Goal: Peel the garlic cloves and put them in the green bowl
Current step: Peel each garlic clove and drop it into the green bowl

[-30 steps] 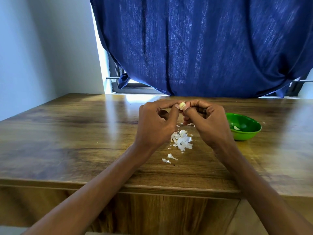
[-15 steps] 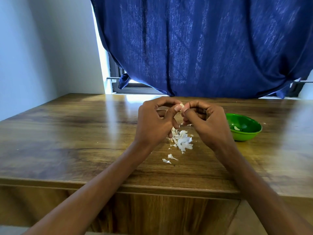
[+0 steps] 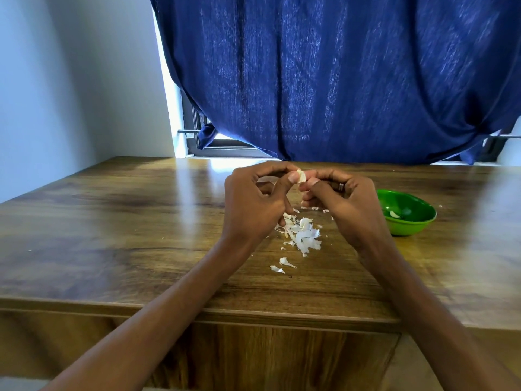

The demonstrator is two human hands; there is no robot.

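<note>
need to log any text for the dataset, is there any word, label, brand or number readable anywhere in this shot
None: no readable text in the head view.
The green bowl, the wooden table, the blue curtain and the ring on the right hand bear no visible lettering.
The garlic clove and garlic skins are unmarked.

We see both forearms reach forward and bend inward until the hands meet. Our left hand (image 3: pixel 253 204) has curled fingers, thumb and forefinger pinching. Our right hand (image 3: pixel 346 204) is curled too, and its fingertips (image 3: pixel 313 182) pinch against the left ones.
</note>
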